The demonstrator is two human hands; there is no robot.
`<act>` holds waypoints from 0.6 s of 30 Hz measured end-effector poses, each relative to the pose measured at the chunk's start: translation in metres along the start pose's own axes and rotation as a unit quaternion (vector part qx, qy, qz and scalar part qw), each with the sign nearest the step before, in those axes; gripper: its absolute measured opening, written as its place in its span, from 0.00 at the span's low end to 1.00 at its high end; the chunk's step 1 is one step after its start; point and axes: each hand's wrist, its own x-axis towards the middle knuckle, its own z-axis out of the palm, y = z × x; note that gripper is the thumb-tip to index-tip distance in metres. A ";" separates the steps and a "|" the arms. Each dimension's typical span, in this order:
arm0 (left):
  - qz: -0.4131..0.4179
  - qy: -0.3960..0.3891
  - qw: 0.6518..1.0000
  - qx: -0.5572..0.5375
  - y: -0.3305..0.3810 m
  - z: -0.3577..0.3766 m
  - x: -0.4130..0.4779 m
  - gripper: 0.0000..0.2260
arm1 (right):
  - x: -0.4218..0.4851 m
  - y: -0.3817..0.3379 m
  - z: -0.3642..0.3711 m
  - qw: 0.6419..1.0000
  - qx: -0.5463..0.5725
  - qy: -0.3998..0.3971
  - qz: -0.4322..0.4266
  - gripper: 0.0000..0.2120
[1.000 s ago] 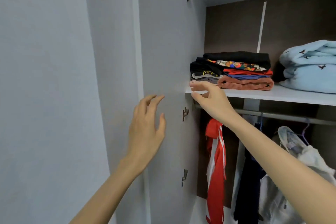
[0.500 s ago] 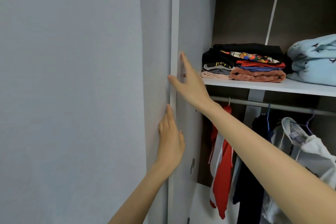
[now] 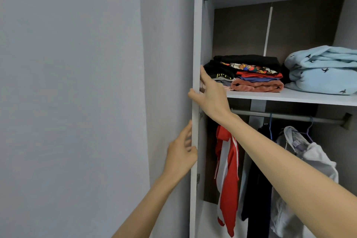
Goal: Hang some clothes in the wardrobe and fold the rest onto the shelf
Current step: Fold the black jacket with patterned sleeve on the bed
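The wardrobe door (image 3: 195, 44) shows edge-on in the middle of the head view. My right hand (image 3: 210, 94) grips that edge, thumb on the outer side and fingers on the inner side. Lower down, my left hand (image 3: 181, 153) lies against the door's outer face with its fingertips at the edge and holds nothing. A stack of folded clothes (image 3: 257, 77) sits on the white shelf (image 3: 289, 97). Under it, a red and white jacket (image 3: 228, 170), a dark garment (image 3: 257, 189) and a pale grey hoodie (image 3: 311, 160) hang from the rail (image 3: 286, 117).
A folded light blue blanket (image 3: 320, 71) takes up the right part of the shelf. A plain grey wall (image 3: 67, 102) fills the left of the view, close behind the open door. The wardrobe floor is white below the hanging clothes.
The door has swung from facing me to edge-on. My right hand left the shelf's front and took the door edge. My left hand moved onto the door's outer face by the edge.
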 end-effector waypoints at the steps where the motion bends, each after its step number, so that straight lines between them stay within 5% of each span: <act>1: 0.008 -0.016 1.000 0.001 0.001 0.005 0.000 0.32 | -0.003 0.005 -0.009 1.000 0.008 0.007 -0.012 0.36; 11: 0.126 -0.210 0.965 0.096 0.007 0.094 0.031 0.31 | -0.024 0.087 -0.107 0.998 0.043 0.051 0.008 0.21; 18: 0.146 -0.248 0.931 0.224 0.011 0.171 0.081 0.32 | -0.020 0.168 -0.163 0.985 0.017 0.145 0.094 0.19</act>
